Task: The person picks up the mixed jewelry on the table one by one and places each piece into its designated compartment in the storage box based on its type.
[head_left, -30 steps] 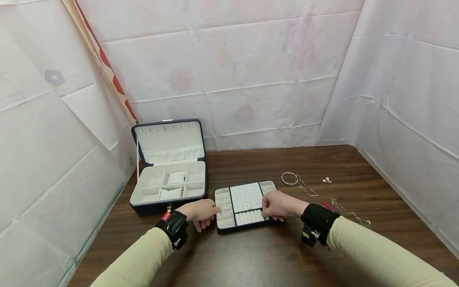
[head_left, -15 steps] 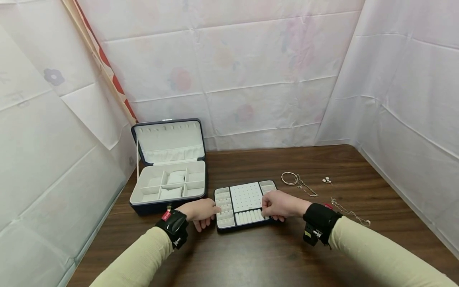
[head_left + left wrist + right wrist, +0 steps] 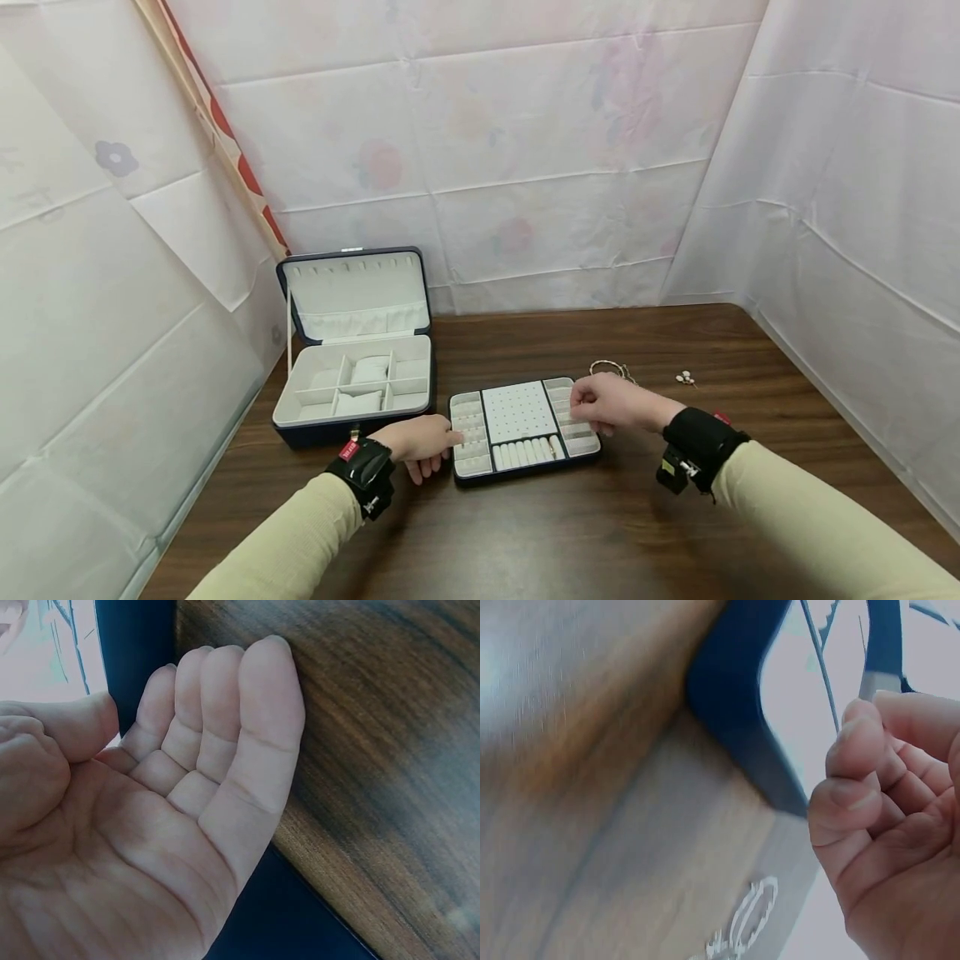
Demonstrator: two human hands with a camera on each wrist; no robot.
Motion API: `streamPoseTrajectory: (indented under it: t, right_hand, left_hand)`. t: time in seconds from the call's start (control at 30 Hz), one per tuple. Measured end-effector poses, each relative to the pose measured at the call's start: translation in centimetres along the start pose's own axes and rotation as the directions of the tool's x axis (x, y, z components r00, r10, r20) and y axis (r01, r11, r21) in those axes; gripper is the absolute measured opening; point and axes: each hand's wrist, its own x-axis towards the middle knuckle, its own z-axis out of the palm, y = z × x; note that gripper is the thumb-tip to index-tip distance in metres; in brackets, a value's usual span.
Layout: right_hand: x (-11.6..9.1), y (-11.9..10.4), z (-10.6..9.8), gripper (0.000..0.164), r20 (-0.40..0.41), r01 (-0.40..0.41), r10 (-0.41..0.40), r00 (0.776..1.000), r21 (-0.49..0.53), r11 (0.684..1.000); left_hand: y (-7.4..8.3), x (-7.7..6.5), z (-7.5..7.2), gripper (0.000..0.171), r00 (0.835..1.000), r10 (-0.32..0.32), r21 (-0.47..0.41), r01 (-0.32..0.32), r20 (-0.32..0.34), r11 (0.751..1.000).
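Head view: a dark brown, wood-grained desk (image 3: 540, 533) spreads across the lower half, its far right corner rounded. White cloth hangings (image 3: 562, 150) with faint pastel prints and fold creases wall it in at the back, left and right; a grey flower (image 3: 116, 157) is printed at the upper left, where a cream-and-red strip (image 3: 243, 171) slants down to the desk. At centre left an open navy box (image 3: 307, 437) leans its lid back and shows a white interior in compartments, two with cushions (image 3: 358, 404). The low navy tray (image 3: 525, 473) lies flat at the centre of the frame, just right of the box, with a dotted white panel (image 3: 519, 411) and a row of ring rolls (image 3: 517, 454). The left hand (image 3: 420, 443) has its grip on the tray's left edge. The right hand (image 3: 611, 402), fingers curled into a narrow grip, is over the tray's right compartments, partly covering a bracelet (image 3: 602, 364) behind it. Small white jewellery pieces (image 3: 684, 378) lie farther right.

Left wrist view: the desk's diagonal grain fills the upper right. The thumb lies over the tray's rim at the upper left, the bent fingers along its outer side. A dark, straight-edged surface (image 3: 292, 922) shows at the bottom.

Right wrist view: the desk is blurred over the left half. The tray's rounded corner stands at upper centre, the curled hand at right, thumb tip close to the index finger. The bracelet lies at bottom centre.
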Motion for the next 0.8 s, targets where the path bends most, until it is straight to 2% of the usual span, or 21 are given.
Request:
streamPoseTrajectory:
  t: [0.3,0.4,0.57,0.8]
  right_hand:
    - [-0.9,2.7,-3.8,0.012,-0.168,-0.077,0.061,0.984,-0.091,0.993]
    - [-1.3,3.6,-4.8,0.013,-0.242,-0.091,0.054,0.969,-0.145,0.985]
    - [-2.2,5.1,-6.1,0.015,-0.363,-0.121,0.024,0.931,-0.246,0.962]
    - [-3.2,7.1,-7.2,0.023,-0.428,-0.155,0.023,0.903,-0.275,0.949]
  left_hand:
    - [0.0,0.0,0.0,0.040,1.000,-0.005,0.003,0.005,-0.001,1.000]
    - [-0.1,0.0,0.0,0.040,1.000,-0.004,0.006,0.004,-0.002,1.000]
    - [0.0,0.0,0.0,0.041,1.000,0.001,0.005,-0.001,-0.003,1.000]
    - [0.2,-0.3,0.0,0.040,1.000,0.003,0.001,-0.003,-0.005,1.000]
